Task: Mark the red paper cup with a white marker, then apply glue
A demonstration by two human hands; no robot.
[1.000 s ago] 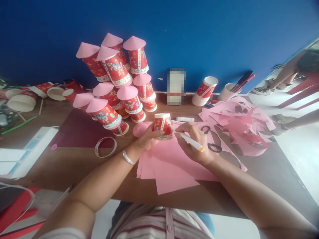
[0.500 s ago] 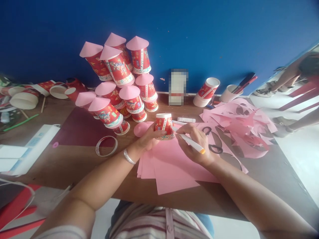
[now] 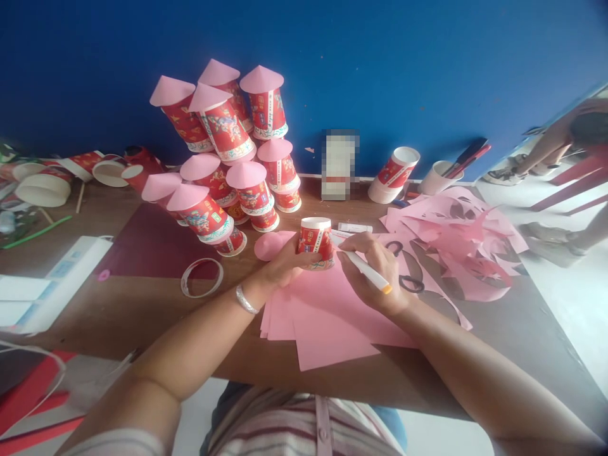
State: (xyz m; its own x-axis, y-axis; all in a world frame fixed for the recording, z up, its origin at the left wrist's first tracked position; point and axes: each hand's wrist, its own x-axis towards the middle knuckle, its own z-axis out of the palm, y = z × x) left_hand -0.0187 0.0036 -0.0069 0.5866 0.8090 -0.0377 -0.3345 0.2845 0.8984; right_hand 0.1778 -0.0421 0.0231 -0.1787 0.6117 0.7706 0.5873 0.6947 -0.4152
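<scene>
A red patterned paper cup (image 3: pixel 315 239) is gripped in my left hand (image 3: pixel 285 263), its white rim or base facing up. My right hand (image 3: pixel 373 272) has its fingers closed around a white marker (image 3: pixel 368 269) with an orange end. The marker's tip points at the cup's right side; whether it touches cannot be made out. Beneath both hands lie sheets of pink paper (image 3: pixel 327 316). A pink paper cone (image 3: pixel 270 246) rests just beyond my left hand. Black-handled scissors (image 3: pixel 411 284) lie beside my right hand, partly hidden.
Stacked red cups with pink cone tops (image 3: pixel 249 190) stand at the back left. Pink paper scraps (image 3: pixel 468 247) are heaped on the right, near a pen cup (image 3: pixel 434 179) and two stacked cups (image 3: pixel 396 174). A white paper ring (image 3: pixel 202 278) lies left; another person's legs show far right.
The cup in my left hand has shifted slightly right and turned a little. My right hand has stayed almost in place with the marker.
</scene>
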